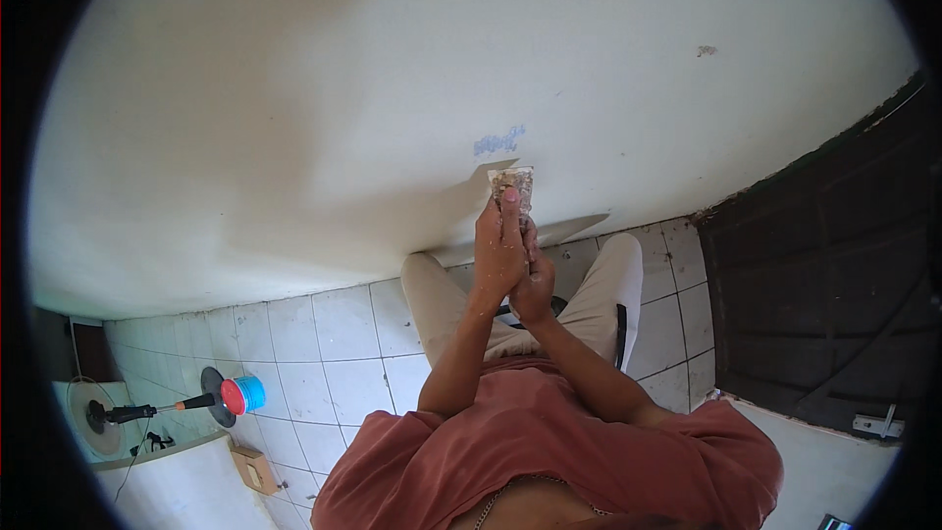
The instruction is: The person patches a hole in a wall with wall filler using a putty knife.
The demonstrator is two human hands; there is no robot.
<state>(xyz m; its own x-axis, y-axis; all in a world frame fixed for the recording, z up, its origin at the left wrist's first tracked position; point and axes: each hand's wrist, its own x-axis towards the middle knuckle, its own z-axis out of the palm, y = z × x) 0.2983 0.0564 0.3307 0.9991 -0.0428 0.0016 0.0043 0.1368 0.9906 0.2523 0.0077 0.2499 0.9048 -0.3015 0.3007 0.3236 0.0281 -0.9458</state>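
A putty knife point(514, 180), its blade crusted with whitish-brown residue, is held up close to the pale wall point(324, 118). My left hand point(498, 250) is wrapped round it from the left, the thumb lying along the blade. Just below and to the right, my right hand point(533, 291) is closed round the lower part, where the fingers hide most of the handle. White specks dot both hands. Right above the blade's edge, the wall carries a scuffed bluish patch point(498, 141). Whether the edge touches the wall, I cannot tell.
My bent knees point(618, 265) flank the arms near the wall's foot. A dark door point(814, 265) stands at right. On the tiled floor point(334, 393) at left are a standing fan point(177, 405), a blue container with a red lid point(245, 395) and a cardboard box point(255, 471).
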